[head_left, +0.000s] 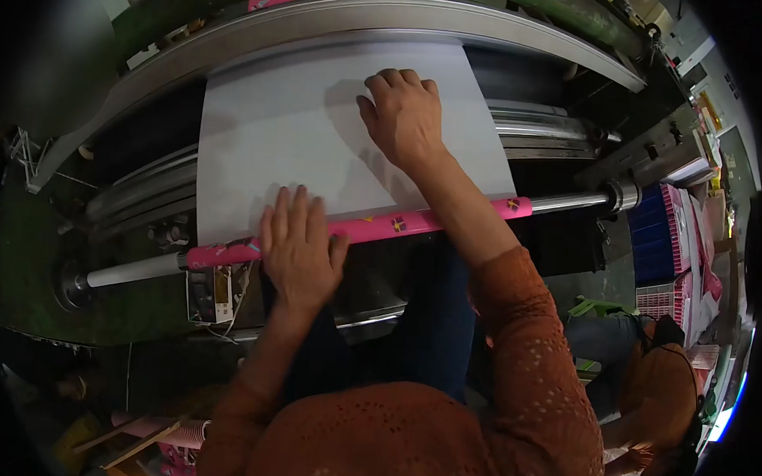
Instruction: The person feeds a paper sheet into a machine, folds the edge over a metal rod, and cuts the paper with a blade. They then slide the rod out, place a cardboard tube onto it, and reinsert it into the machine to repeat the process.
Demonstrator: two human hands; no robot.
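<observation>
White sheet material (259, 133) stretches from a machine's bar to a pink patterned roll (373, 227) in front of me. My left hand (299, 239) lies flat across the roll's left part, fingers stretched forward onto the sheet's near edge. Farther forward and to the right, my right hand (404, 117) is over the sheet, casting a shadow to its left. Its fingers bend loosely downward and the thumb stands apart; I see nothing held, though the fingertips are partly hidden. A metal shaft (571, 203) runs out of the roll's right end.
A long metal bar (363, 17) crosses the machine's far side. Round end holders (624, 196) carry the shaft. Below the roll's left end sits a small control box (211, 295). Stacked pink and blue goods (666, 231) stand right; another person (657, 390) is at lower right.
</observation>
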